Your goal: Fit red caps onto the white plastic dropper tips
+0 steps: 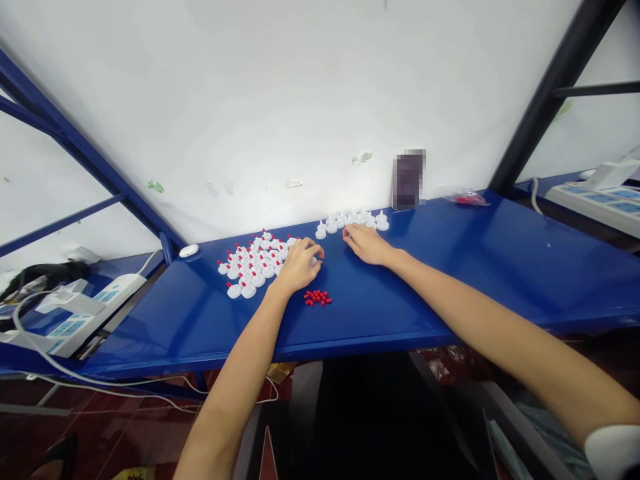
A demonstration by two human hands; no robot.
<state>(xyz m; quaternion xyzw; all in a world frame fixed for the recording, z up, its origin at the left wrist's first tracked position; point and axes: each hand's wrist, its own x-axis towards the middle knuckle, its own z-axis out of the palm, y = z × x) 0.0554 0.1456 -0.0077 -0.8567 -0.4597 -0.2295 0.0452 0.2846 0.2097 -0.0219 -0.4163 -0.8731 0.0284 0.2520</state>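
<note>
Curled thumb and fingers of my left hand (299,264) close around a white nozzle cap, mostly hidden by them. Beside that hand, on its left, stand several white nozzle caps with red tips (257,275). A small pile of loose red tips (318,298) lies on the blue table just in front of it. My right hand (367,244) is at the near side of a group of white nozzle caps without red tips (382,221). Its fingers are bent and together, pointing left; whatever is between the fingertips cannot be made out.
The blue table (450,267) runs along a white wall. A dark, pixelated upright object (409,179) leans there. Toward the right lies a clear bag with red pieces (469,198); a white oval case (189,251) sits far left. Power strips (93,313) and cables lie beyond the frame posts.
</note>
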